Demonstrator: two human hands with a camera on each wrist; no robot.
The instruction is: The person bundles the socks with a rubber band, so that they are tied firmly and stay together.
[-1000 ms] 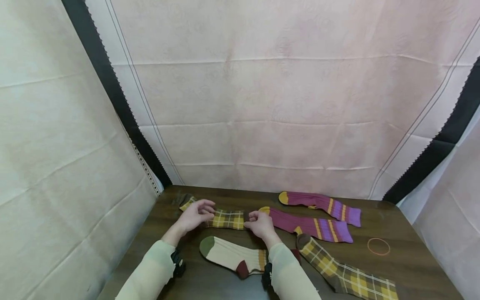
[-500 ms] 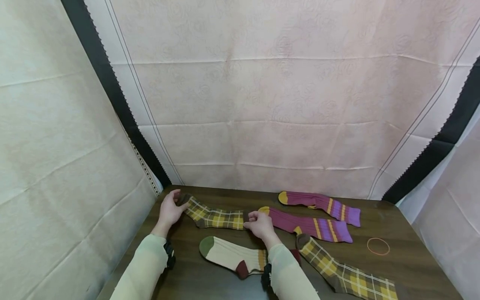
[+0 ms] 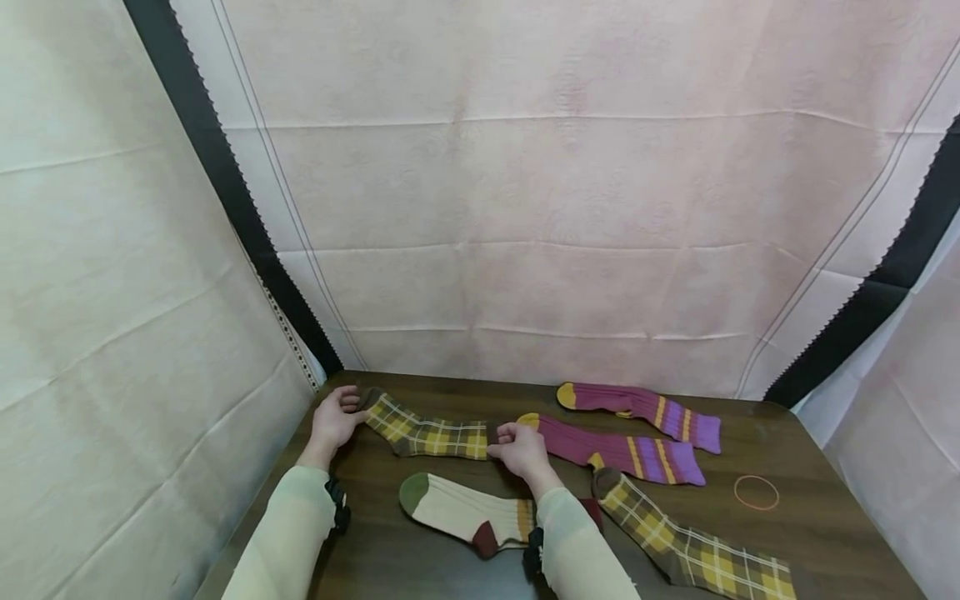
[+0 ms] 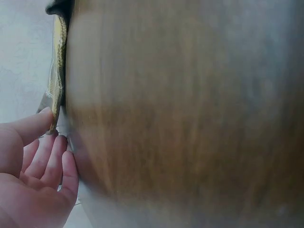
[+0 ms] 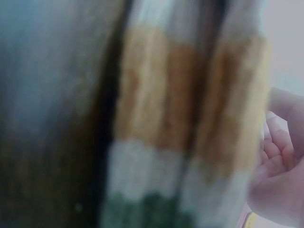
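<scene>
A yellow-and-brown plaid sock (image 3: 442, 437) lies flat across the far left of the table. My left hand (image 3: 333, 423) pinches its dark toe between thumb and fingers; the left wrist view shows this sock (image 4: 58, 71) edge-on above the thumb. At the sock's other end, my right hand (image 3: 522, 452) holds the dark cuff with its fingertips, beside the yellow toe of a maroon-and-purple sock (image 3: 600, 442). Under my right forearm is a cream sock (image 3: 457, 507) with a green toe and dark red heel, partly hidden. Its tan band (image 5: 147, 85) fills the right wrist view.
Another maroon-and-purple sock (image 3: 637, 406) lies along the back edge. A second plaid sock (image 3: 697, 546) slants across the front right. To its upper right is a thin rubber band (image 3: 757, 492). Pale fabric walls (image 3: 525, 292) surround the dark wooden table (image 3: 375, 550).
My left hand has moved left from the plaid sock's middle to its toe, uncovering the foot, and now pinches the toe. The right hand has stayed at the cuff.
</scene>
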